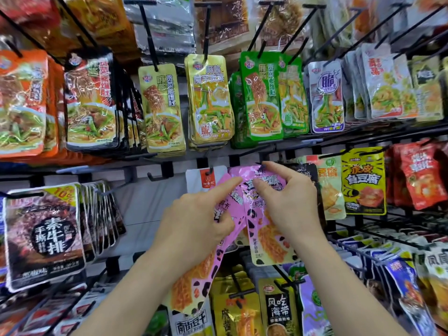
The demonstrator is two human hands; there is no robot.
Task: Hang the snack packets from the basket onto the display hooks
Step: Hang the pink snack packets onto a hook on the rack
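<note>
Both my hands hold pink snack packets in front of the middle row of the rack. My left hand [197, 218] grips a few pink packets [194, 277] that hang down and tilt left, its forefinger stretched toward their tops. My right hand [288, 202] pinches the top of one upright pink packet [269, 241] between thumb and fingers, close under a black display hook [247, 151]. Behind them hangs a white packet with a red label [206, 180] on its own hook. The basket is out of sight.
Full hooks surround the spot: yellow and green packets [211, 100] above, dark packets [46, 234] at the left, a yellow tiger-stripe packet [363, 183] and red ones at the right, gold and purple packets [278, 309] below. A bare hook [155, 177] sticks out left of the white packet.
</note>
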